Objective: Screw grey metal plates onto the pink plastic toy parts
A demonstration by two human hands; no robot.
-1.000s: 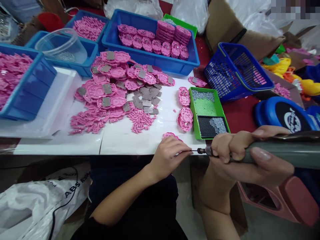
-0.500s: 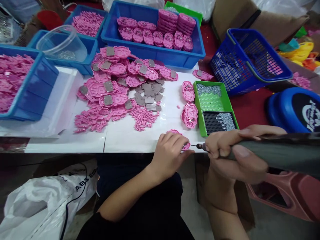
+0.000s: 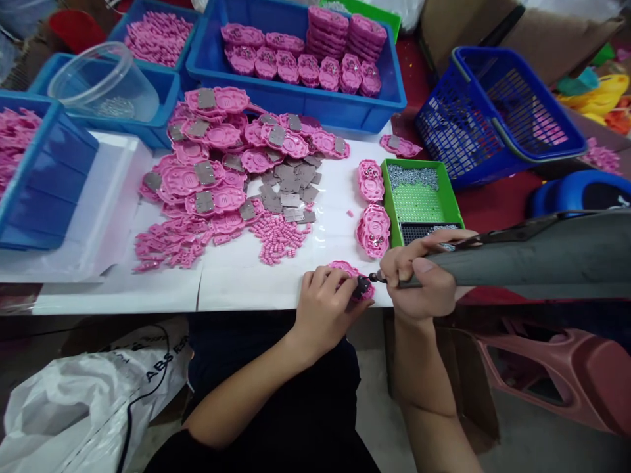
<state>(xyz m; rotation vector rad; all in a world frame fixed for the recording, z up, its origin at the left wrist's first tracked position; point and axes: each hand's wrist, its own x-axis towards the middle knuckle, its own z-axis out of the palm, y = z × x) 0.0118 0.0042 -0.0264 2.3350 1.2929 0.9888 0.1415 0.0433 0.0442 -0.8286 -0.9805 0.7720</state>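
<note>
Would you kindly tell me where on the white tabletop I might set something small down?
The front strip of white tabletop is bare below the pink beads, left of the left hand. A narrower patch between the metal plates and the pink stacks holds only a small pink bit. The pink casing heap is crowded.

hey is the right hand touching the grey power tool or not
Touching. The head view shows the right hand curled around the front part of the grey power tool.

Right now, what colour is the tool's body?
The tool's body is grey-green, clearest in the head view.
</note>
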